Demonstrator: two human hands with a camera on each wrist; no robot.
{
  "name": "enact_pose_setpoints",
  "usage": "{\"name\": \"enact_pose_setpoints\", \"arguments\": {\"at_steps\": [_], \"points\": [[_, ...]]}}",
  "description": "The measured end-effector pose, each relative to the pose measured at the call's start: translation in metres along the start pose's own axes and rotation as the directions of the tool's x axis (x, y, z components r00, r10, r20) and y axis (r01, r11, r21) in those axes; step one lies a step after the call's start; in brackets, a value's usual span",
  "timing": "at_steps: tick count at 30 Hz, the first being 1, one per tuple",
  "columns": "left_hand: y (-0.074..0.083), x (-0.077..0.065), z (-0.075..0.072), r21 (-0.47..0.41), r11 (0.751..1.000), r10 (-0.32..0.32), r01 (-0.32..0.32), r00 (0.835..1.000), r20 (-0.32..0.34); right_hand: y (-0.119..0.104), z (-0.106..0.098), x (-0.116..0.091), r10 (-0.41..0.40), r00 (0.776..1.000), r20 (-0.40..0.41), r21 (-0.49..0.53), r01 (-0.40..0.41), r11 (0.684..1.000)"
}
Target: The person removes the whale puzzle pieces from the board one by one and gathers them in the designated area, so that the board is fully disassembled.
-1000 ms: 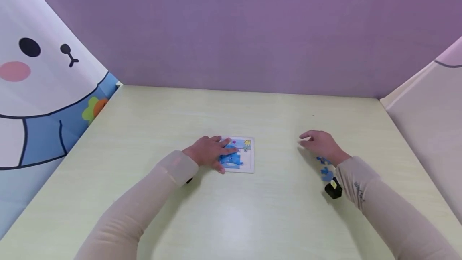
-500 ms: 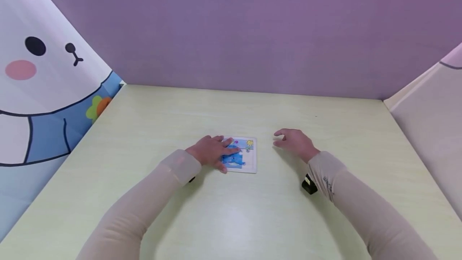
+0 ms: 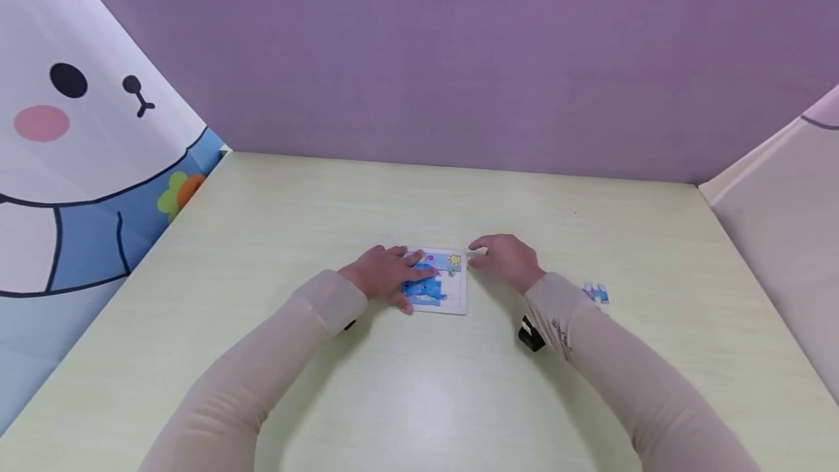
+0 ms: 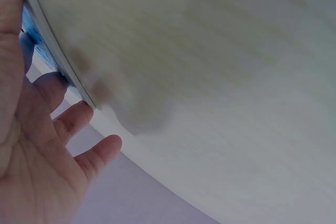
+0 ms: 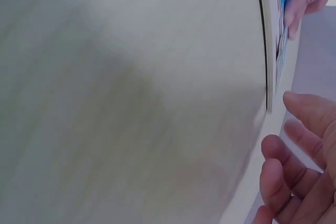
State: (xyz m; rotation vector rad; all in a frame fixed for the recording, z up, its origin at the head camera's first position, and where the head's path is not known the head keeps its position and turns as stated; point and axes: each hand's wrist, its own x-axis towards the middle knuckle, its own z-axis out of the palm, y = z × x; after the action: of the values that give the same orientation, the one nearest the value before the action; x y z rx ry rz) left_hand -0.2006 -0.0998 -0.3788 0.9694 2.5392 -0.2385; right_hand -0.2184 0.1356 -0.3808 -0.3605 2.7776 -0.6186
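Observation:
A small square jigsaw puzzle in a white frame (image 3: 452, 309) lies mid-table. Its picture has a blue animal and a yellow sun, with a bare white patch at the lower right. My left hand (image 3: 379, 274) rests on the puzzle's left side, fingers spread across it. In the left wrist view the fingertips of that hand reach the frame edge (image 4: 63, 64). Just off the puzzle's upper right corner is my right hand (image 3: 506, 262). The right wrist view shows its thumb and fingers (image 5: 275, 148) loosely bent and apart, with nothing visible between them.
Several loose blue jigsaw pieces (image 3: 596, 293) lie to the right, partly hidden behind the right sleeve (image 3: 590, 341). A purple wall (image 3: 459, 57) closes off the table's back, and a cartoon-printed cloth (image 3: 85, 166) hangs at the left.
My right hand has moved left from beside the loose pieces to the puzzle's right edge. My left hand has stayed on the puzzle. The camera view has shifted slightly.

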Motion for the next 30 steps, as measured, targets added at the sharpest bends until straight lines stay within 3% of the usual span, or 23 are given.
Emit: {"name": "enact_pose_setpoints", "arguments": {"at_steps": [10,30], "points": [[-0.001,-0.001,0.001,0.015,1.0,0.001,-0.001,1.0,-0.015,-0.021,0.01,0.007,0.019,0.997,0.073,-0.045,-0.016,0.999],[0.002,-0.004,-0.001,0.024,1.0,-0.001,0.001,1.0,-0.019,-0.029,0.012,0.006,-0.001,0.995,0.097,-0.104,0.011,0.994]]}}
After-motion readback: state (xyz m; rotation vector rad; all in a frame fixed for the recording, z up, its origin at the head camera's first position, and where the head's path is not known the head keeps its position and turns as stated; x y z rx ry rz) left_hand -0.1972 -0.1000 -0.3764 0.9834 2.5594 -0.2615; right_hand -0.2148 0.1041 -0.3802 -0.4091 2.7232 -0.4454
